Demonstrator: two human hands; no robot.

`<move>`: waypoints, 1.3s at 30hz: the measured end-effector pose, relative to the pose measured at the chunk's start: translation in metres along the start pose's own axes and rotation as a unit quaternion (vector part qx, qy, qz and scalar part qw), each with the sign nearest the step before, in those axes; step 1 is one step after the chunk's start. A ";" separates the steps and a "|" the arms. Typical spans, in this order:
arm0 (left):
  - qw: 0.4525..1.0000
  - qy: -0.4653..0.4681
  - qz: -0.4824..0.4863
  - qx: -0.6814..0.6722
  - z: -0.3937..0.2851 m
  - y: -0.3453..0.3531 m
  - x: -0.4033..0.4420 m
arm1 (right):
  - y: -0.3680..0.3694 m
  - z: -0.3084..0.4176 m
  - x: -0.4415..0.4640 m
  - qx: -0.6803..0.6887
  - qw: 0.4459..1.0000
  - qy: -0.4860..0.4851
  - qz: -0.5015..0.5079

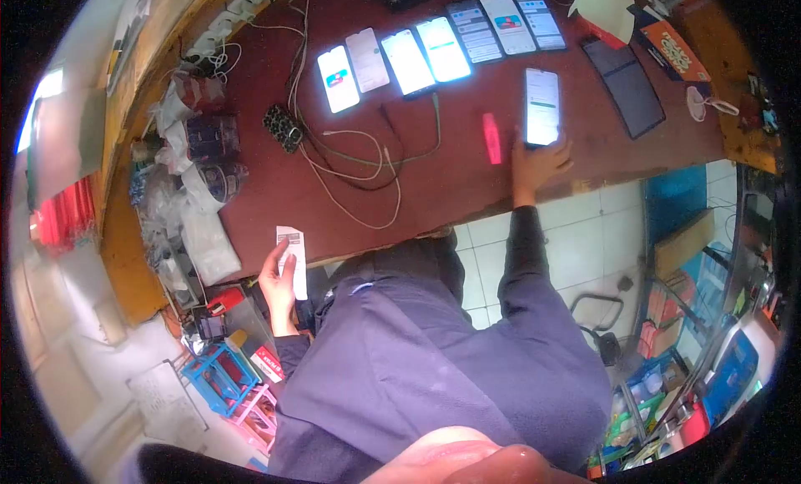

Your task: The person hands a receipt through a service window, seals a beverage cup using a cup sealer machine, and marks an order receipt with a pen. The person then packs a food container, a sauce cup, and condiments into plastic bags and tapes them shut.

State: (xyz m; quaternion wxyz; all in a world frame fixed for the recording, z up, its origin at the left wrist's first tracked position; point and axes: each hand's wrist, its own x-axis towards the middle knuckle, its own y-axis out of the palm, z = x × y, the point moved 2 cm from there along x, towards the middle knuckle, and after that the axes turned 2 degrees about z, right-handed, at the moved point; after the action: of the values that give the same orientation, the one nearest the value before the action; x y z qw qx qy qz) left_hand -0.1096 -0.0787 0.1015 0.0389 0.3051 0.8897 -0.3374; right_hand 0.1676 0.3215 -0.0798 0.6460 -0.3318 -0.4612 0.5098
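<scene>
My left hand (278,282) is at the table's front left edge, thumb and fingers closed on a narrow white paper slip (291,237) with print near its top. My right hand (539,165) grips the lower end of a lit smartphone (542,104) at the right of the table; its palm side is hidden. Just left of that phone lies a pink highlighter (491,138), apart from the hand. Farther back, several smartphones with lit screens form a slanting row, among them a white-screened phone (337,79) and a dark-framed phone (540,21).
Loose cables (392,221) curl over the reddish-brown table (450,192). A dark patterned object (282,128) lies near them. Plastic bags (171,196) crowd the left edge. A dark tablet-like panel (624,88) and an orange box (674,52) are at right. Small stools (221,375) stand below left.
</scene>
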 end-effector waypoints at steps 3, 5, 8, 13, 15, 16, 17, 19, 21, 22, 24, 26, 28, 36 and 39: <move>1.000 -0.006 -0.004 -0.010 0.000 0.000 -0.002 | 0.004 -0.004 -0.002 0.027 1.000 -0.007 -0.001; 1.000 0.003 -0.004 0.001 0.000 0.000 -0.002 | 0.001 -0.002 -0.002 0.019 1.000 -0.010 0.009; 1.000 0.011 -0.005 0.003 -0.001 0.000 -0.001 | -0.002 0.002 -0.001 -0.017 1.000 -0.018 0.011; 1.000 0.024 -0.013 -0.007 0.006 -0.003 -0.001 | -0.008 0.005 0.001 0.042 0.999 -0.006 -0.007; 0.999 0.032 -0.017 -0.009 0.007 -0.005 -0.002 | -0.002 0.001 -0.002 0.035 0.999 0.004 -0.013; 0.999 0.033 -0.019 -0.009 0.008 -0.006 -0.003 | 0.001 -0.001 -0.003 0.025 1.000 0.000 -0.003; 0.999 0.034 -0.019 -0.010 0.008 -0.007 -0.005 | 0.002 -0.002 -0.004 0.014 1.000 -0.005 0.007; 0.999 0.041 -0.014 -0.023 0.016 -0.011 -0.007 | 0.004 -0.005 -0.005 -0.010 1.000 -0.015 0.011; 0.998 0.039 -0.020 -0.047 0.024 -0.015 -0.009 | 0.004 -0.002 -0.005 -0.033 0.999 -0.027 0.002; 0.997 0.032 -0.026 -0.063 0.029 -0.017 -0.012 | 0.004 0.000 -0.004 -0.033 0.999 -0.025 -0.006; 0.996 0.019 -0.039 -0.080 0.037 -0.023 -0.023 | 0.002 0.002 -0.006 -0.034 0.999 -0.025 -0.016; 0.995 0.007 -0.052 -0.086 0.042 -0.030 -0.037 | -0.002 0.005 -0.008 -0.023 0.999 -0.016 -0.022; 0.992 -0.019 -0.068 -0.104 0.062 -0.038 -0.051 | -0.006 0.007 -0.007 0.010 0.999 -0.005 -0.039; 0.908 0.062 -0.132 -0.393 0.117 -0.115 -0.093 | -0.047 0.036 -0.040 -0.078 0.992 0.002 -0.095; 0.892 0.098 -0.194 -0.397 0.134 -0.154 -0.113 | -0.064 0.094 -0.065 0.102 0.973 -0.135 -0.160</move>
State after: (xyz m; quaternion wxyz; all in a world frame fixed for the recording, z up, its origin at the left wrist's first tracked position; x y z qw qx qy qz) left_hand -0.1241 -0.3111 0.1183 0.0030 0.1173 0.9903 0.0749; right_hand 0.0994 0.2378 -0.0055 0.6812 -0.1143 -0.5367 0.4845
